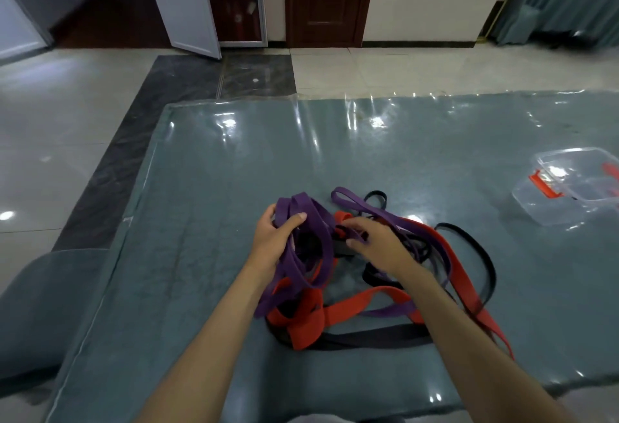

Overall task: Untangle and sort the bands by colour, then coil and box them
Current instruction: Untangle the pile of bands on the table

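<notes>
Our left hand (274, 242) is curled round a bunch of purple bands (306, 221) in the middle of the frame and holds them up a little off the table (234, 161). Our right hand (375, 243) is just beside it, with its fingers bent down into the knot. We cannot tell if they are pinching a loop or only poking at it.

All the bands are in one messy pile in the lower middle of the frame. Red bands (351, 308) and black bands (368, 339) go over and under the purple ones, so no colour is on its own yet.

What could go wrong? If we pull the purple bunch up hard, we think the knot gets tighter, because the red and black loops are caught in it. A stretchy band could also snap back at our fingers. A long red piece and a thin black loop run toward the lower right, close to the table's near edge. A tug could drag them off.

The clear box (569, 188) with red clips sits at the right edge of the frame, well apart from the pile. It looks open, with its lid resting on it. A grey chair (50, 305) stands at the lower left, beside the table.
</notes>
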Available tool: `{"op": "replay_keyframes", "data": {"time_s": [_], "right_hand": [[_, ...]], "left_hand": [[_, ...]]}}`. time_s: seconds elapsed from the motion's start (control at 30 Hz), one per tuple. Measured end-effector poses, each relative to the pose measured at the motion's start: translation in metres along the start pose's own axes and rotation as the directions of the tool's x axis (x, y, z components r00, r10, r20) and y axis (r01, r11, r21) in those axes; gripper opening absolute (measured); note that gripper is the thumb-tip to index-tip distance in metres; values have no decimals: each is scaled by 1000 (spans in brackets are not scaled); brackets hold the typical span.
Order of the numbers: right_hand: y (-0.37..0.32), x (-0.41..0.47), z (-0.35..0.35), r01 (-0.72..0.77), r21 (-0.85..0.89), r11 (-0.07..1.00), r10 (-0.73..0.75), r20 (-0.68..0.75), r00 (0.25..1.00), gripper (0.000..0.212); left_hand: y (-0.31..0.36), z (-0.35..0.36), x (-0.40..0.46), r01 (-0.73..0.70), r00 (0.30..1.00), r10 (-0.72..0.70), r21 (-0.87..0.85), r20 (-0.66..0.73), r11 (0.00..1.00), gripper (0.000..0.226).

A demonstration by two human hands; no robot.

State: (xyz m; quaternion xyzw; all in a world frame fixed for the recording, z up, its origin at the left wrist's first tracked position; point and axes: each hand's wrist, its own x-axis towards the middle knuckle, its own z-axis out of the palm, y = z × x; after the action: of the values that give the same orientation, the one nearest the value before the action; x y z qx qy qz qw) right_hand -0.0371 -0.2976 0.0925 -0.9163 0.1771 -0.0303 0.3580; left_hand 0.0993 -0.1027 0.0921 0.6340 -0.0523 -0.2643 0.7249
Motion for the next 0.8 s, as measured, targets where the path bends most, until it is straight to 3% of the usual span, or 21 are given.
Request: {"op": "replay_keyframes", "data": {"time_s": [0.13, 0.27, 0.33, 0.43, 0.53, 0.67, 0.8], "right_hand": [[6, 5, 31, 9, -21, 1000, -7, 84, 996, 37], [9, 15, 51, 19, -10, 1000, -18, 93, 996, 31], [11, 19, 57, 13, 64, 998, -19, 98, 995, 39], [18, 27, 61, 23, 38, 999, -27, 99, 995, 47], [23, 38, 63, 27, 13, 1000, -28, 132, 991, 32], [23, 38, 59, -68, 194, 979, 26, 211, 977, 60], [31, 29, 53, -104, 390, 915, 75, 89, 993, 66]], "left_hand": [[7, -3, 4, 49, 999, -48, -100, 4, 994, 26], [7, -7, 14, 82, 997, -83, -71, -2, 994, 22], [6, -12, 20, 106, 994, -108, -91, -18, 990, 19], [4, -21, 30, 117, 992, -122, -104, -42, 988, 20], [0, -26, 39, 126, 990, -131, -106, -42, 986, 22], [1, -26, 47, 127, 989, -135, -126, -55, 984, 28], [7, -28, 58, 106, 985, -129, -193, -112, 976, 36]]}}
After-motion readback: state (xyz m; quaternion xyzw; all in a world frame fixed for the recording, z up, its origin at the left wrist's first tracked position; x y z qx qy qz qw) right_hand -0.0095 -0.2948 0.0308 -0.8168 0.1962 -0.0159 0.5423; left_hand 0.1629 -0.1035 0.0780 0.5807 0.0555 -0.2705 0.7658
